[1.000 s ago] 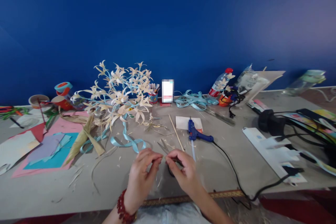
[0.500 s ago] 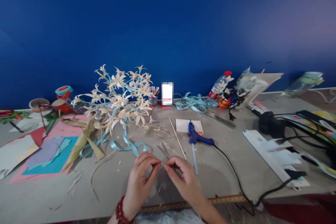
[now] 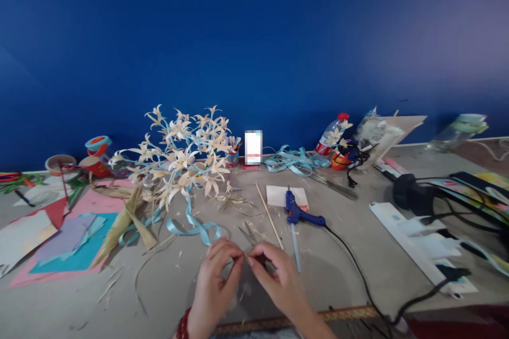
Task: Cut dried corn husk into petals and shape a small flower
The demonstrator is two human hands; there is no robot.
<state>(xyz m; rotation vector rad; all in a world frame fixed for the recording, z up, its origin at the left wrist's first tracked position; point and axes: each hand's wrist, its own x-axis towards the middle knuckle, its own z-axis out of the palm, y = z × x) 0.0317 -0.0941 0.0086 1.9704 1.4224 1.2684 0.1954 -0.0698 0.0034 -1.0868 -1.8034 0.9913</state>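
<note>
My left hand [image 3: 218, 280] and my right hand [image 3: 278, 278] meet fingertip to fingertip low in the middle of the view. Both are closed in a pinch around a tiny pale piece [image 3: 245, 255], too small to name. A pair of scissors [image 3: 249, 234] lies just beyond the fingertips, partly hidden by my right hand. Close by on the right rest a thin wooden stick [image 3: 269, 217], a blue hot glue gun [image 3: 296, 209] on a white card, and a translucent glue stick [image 3: 296, 249]. Light blue ribbon [image 3: 194, 228] curls beyond my left hand.
A bunch of cream handmade flowers [image 3: 183, 153] stands back left. Coloured paper [image 3: 75, 243] and dried husks [image 3: 123, 217] lie left. At right are a white power strip [image 3: 417, 249], the glue gun's black cable [image 3: 353, 265] and a bottle [image 3: 334, 135]. A lit phone [image 3: 253, 148] stands by the wall.
Both hands' fingertips have come closer together and now nearly touch over the tiny piece. The whole scene sits slightly lower in view. Objects on the table have not moved.
</note>
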